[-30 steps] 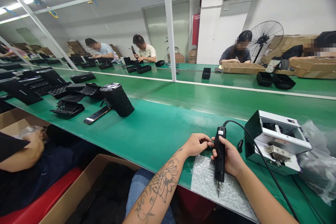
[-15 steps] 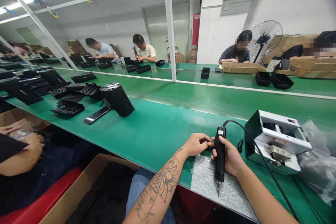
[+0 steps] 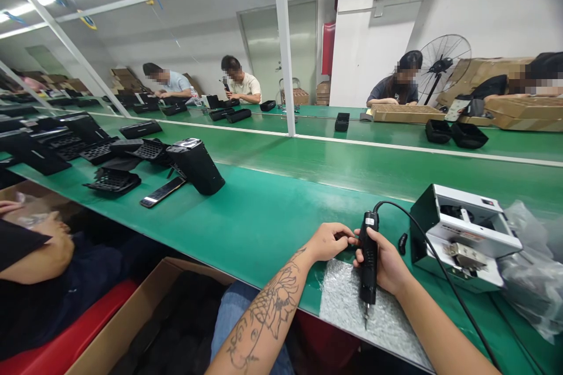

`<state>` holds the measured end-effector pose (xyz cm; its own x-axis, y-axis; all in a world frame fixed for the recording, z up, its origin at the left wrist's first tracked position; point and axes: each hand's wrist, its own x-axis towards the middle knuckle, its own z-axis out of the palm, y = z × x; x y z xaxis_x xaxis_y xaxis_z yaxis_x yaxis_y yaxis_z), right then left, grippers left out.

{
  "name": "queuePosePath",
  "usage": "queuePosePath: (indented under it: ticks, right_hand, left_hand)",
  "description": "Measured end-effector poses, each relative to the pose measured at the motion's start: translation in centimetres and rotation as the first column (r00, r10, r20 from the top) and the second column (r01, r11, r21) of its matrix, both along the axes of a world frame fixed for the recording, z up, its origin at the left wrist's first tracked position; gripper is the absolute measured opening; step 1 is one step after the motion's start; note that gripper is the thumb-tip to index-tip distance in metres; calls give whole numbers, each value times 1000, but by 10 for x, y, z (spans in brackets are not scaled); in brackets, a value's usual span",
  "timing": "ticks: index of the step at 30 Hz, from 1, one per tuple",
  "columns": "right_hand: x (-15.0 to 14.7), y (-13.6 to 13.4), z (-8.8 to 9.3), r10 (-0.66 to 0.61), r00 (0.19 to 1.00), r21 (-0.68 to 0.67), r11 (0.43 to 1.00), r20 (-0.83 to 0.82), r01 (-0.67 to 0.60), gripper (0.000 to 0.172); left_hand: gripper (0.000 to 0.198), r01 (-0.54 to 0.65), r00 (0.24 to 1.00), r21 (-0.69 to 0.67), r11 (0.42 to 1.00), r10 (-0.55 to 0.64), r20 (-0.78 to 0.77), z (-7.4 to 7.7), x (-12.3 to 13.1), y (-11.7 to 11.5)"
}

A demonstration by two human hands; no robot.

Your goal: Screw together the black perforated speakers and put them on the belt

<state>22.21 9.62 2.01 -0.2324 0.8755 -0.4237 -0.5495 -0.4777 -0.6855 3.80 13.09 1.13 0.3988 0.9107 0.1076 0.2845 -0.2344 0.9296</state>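
Note:
My right hand (image 3: 391, 263) is wrapped round a black electric screwdriver (image 3: 369, 255), its bit pointing down over a sheet of bubble wrap (image 3: 338, 293) at the table edge. A cord runs from the screwdriver's top off to the right. My left hand (image 3: 329, 241) is beside the tool, thumb and fingers curled together, the fingertips close to or touching my right fingers. What it pinches, if anything, is hidden. A small black piece (image 3: 402, 244) lies on the green table just right of my right hand.
A white and black screw feeder (image 3: 466, 240) stands at the right, with clear plastic bags (image 3: 532, 269) behind it. Black housings (image 3: 196, 167) and a phone (image 3: 162, 191) are at the left. An open carton (image 3: 171, 304) is below; a co-worker's arm (image 3: 39, 252) shows at far left.
My hands and the screwdriver stay in place. The black trays on the far belt have slid slightly left. The co-worker's hands at far left have shifted a little.

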Motion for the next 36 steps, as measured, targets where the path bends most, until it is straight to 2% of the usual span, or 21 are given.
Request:
queuePosePath:
  ticks: [19,36]
  right_hand:
    - [0,0,-3,4,1000,12,1000,8,-4,27]
    - [1,0,-3,3,1000,8,1000,19,-4,28]
  left_hand:
    - [29,6,1000,19,1000,-6,0,-10,-1,4]
    - [29,-7,1000,24,1000,7,-7,-5,0,3]
